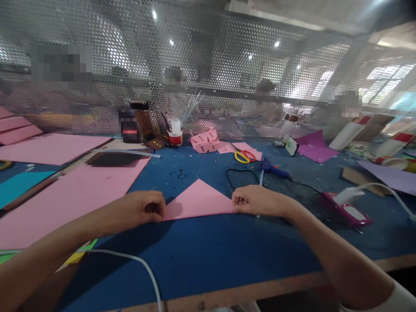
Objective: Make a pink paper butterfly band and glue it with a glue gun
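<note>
A pink paper triangle (198, 198), its long straight edge towards me and its point facing away, lies over the blue tabletop (208, 255). At its left corner my left hand (147, 206) is closed, the paper pinched between thumb and fingers. The opposite corner is gripped the same way by my right hand (253, 200). Beyond the right hand lies a blue glue gun (273, 168) with its dark cord. Scissors with yellow and red handles (244, 157) rest on pink paper scraps farther back.
Large pink sheets (81, 195) cover the left side. A folded pink paper piece with black dots (205, 141) and a cup of tools (175, 136) stand at the back. A purple power strip (347, 212) lies right; a white cable (139, 260) curves in front. Perforated metal mesh (208, 52) rises behind.
</note>
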The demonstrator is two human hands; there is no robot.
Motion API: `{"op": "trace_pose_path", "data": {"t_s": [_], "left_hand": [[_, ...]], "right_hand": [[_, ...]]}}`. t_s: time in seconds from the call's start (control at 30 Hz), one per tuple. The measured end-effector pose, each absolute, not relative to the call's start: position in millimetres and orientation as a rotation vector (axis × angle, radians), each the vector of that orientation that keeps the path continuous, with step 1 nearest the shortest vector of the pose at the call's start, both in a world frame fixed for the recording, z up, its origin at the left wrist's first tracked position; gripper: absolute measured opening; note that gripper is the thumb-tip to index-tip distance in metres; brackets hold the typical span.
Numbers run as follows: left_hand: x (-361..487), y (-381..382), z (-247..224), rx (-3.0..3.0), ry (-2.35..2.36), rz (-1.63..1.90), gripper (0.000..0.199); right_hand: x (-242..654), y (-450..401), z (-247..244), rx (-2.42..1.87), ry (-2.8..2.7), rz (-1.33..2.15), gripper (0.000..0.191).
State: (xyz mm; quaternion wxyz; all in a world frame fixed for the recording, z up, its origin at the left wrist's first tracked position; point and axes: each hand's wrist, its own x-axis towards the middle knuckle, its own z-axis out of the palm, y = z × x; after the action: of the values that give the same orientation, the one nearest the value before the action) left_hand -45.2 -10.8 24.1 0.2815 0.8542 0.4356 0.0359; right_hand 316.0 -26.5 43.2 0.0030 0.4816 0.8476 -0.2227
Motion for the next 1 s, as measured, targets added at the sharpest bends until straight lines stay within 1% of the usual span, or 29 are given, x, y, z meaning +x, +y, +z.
{"op": "trace_pose_path", "data": {"t_s": [0.37, 0.83, 1.0], "left_hand": [[-44.2, -6.9, 25.0, 2.216, 1.174, 0.088, 0.012], [-43.7, -10.2, 28.9, 2.243, 1.152, 0.062, 0.012], [-27.8, -22.4, 24.6, 2.268, 1.174, 0.176, 0.014]], "right_hand": [[319.2, -27.7, 51.2, 1.493, 2.626, -0.693, 0.015], [328.0, -25.9, 53.2, 1.507, 2.599, -0.684, 0.016], [326.8, -27.0, 54.9, 1.513, 2.592, -0.698, 0.013]]}}
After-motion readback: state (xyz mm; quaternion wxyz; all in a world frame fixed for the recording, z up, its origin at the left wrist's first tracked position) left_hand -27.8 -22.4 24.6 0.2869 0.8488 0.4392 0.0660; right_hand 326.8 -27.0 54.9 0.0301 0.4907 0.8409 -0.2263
